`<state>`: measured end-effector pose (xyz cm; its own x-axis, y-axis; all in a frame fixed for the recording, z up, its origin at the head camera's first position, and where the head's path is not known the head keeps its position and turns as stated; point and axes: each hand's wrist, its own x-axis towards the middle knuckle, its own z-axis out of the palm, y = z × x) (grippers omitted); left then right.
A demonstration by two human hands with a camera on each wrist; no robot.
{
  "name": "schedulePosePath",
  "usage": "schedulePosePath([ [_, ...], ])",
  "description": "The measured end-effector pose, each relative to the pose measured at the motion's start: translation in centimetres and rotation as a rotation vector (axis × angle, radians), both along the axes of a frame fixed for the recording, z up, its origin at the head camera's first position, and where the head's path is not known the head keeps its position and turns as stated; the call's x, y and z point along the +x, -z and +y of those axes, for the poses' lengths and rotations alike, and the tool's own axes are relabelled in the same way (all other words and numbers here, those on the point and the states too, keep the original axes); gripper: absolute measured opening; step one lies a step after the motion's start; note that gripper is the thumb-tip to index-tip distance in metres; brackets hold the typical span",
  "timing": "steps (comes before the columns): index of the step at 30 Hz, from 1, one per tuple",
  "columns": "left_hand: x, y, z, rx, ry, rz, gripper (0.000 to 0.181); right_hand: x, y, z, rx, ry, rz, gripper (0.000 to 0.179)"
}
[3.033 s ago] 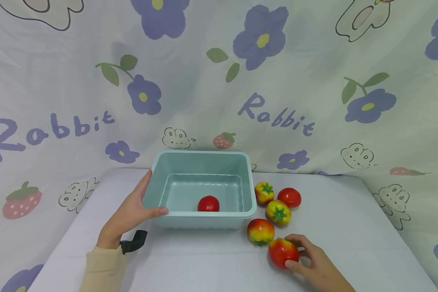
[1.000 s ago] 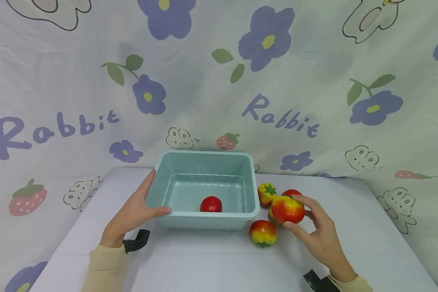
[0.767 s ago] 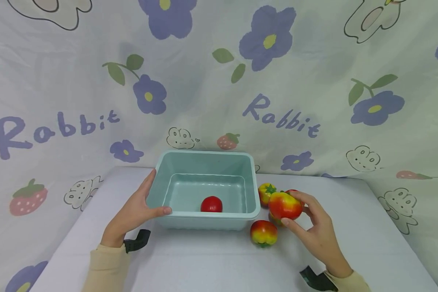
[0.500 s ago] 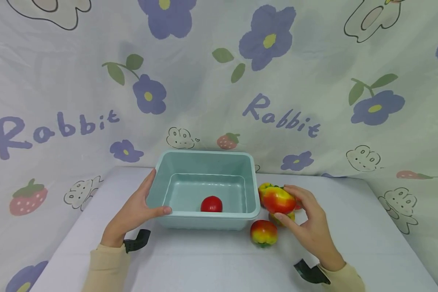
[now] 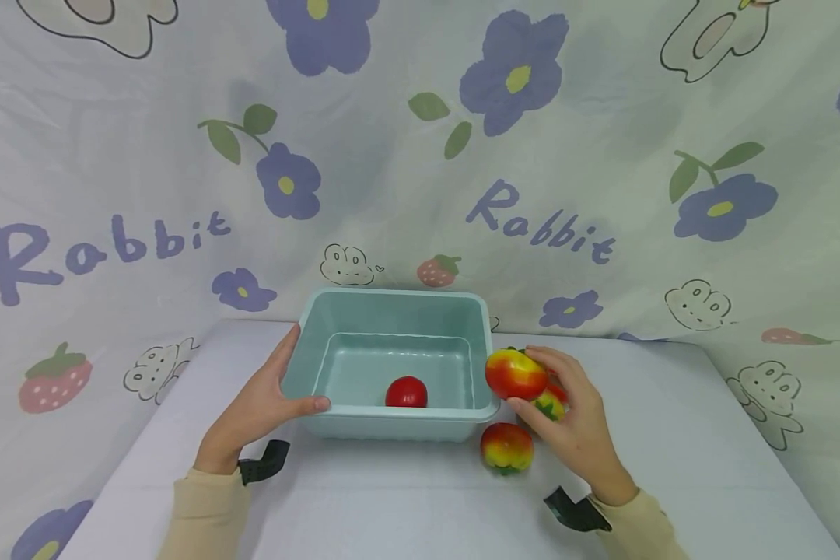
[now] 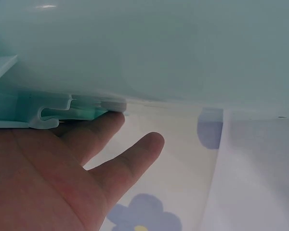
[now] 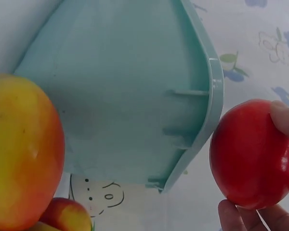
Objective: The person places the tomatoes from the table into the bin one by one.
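Observation:
My right hand (image 5: 579, 424) grips a red-and-yellow tomato (image 5: 514, 375) with thumb and fingers, raised beside the right rim of a pale green plastic basin (image 5: 385, 430). In the right wrist view the held tomato (image 7: 248, 154) shows its red side, close to the basin's rim (image 7: 216, 91). My left hand (image 5: 255, 408) holds the basin's front left corner, thumb over the front rim. Two fingers (image 6: 135, 161) stretch out under the rim in the left wrist view. Inside the basin lies one red tomato (image 5: 406, 392).
Another red-and-yellow tomato (image 5: 507, 448) rests on the white table (image 5: 406, 505) by the basin's front right corner. Behind my right hand, a tomato with green leaves (image 5: 550, 404) is partly hidden, with a red one beside it. A patterned cloth (image 5: 392, 194) hangs behind.
My right hand has lifted the tomato from the table's front right and carried it up and leftward to the basin's right rim. My left hand keeps its place on the basin.

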<state>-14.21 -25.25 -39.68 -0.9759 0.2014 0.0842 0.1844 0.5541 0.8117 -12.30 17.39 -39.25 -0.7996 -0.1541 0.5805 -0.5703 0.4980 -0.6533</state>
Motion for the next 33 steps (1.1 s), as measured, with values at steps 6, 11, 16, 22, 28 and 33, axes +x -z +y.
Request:
schedulePosePath([
  [6, 0.1, -0.1, 0.0, 0.000, 0.000, -0.004, 0.123, -0.3, 0.0, -0.9, -0.035, -0.034, -0.005, 0.064],
  [11, 0.1, -0.1, 0.0, -0.003, 0.004, -0.002, 0.122, -0.6, -0.1, -1.6, -0.036, -0.063, 0.005, 0.066],
  [16, 0.0, -0.1, 0.1, -0.001, 0.008, 0.000, 0.122, -0.9, 0.2, -2.4, -0.025, -0.053, 0.036, 0.068],
  [22, 0.0, -0.1, 0.1, 0.001, 0.012, 0.007, 0.122, -1.2, 0.2, -3.3, -0.004, -0.040, 0.035, 0.067],
  [28, 0.0, 0.0, 0.0, 0.001, 0.012, 0.007, 0.122, -1.5, 0.3, -4.2, 0.026, -0.036, -0.009, 0.066],
  [33, 0.1, -0.1, 0.0, -0.003, 0.008, 0.001, 0.122, -1.7, 0.4, -4.9, 0.030, -0.054, -0.014, 0.066],
])
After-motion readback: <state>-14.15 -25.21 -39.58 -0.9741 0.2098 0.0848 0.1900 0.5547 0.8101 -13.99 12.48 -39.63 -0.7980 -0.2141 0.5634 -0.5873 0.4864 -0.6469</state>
